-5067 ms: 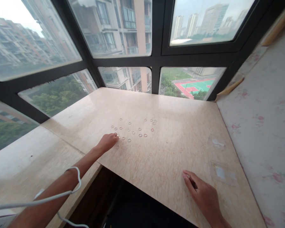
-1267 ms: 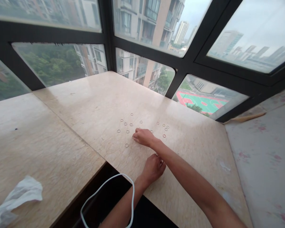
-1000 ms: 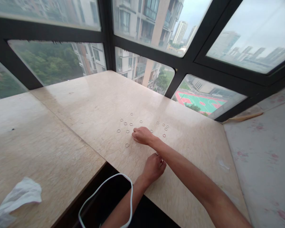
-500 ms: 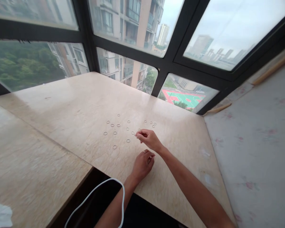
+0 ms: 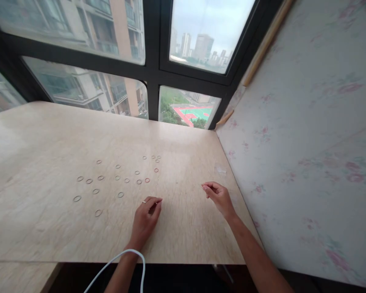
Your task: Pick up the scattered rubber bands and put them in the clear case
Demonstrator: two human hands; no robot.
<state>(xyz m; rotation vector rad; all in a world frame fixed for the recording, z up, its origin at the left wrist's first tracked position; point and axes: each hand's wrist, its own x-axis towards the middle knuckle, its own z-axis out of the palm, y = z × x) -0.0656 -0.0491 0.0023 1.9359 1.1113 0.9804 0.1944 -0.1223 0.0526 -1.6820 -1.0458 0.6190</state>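
Several thin rings, like small rubber bands, lie spread over the stone-patterned ledge. Most look dark or greenish, such as this ring; two are reddish, among them this red ring. My left hand rests low on the ledge, just right of and nearer than the rings, with thumb and fingertips pinched together and a band on one finger. Well to the right, apart from the rings, my right hand also pinches thumb against forefinger. Whatever sits in either pinch is too small to make out.
A white cable loops over my left forearm. Dark-framed windows border the far edge, and a flowered wall closes the right side. A clear patch like tape lies by that wall. The near edge drops to a dark space.
My right hand has moved away from the rings to the right, uncovering reddish rings. My left hand remains pinched on the ledge. The camera view has turned to the right.
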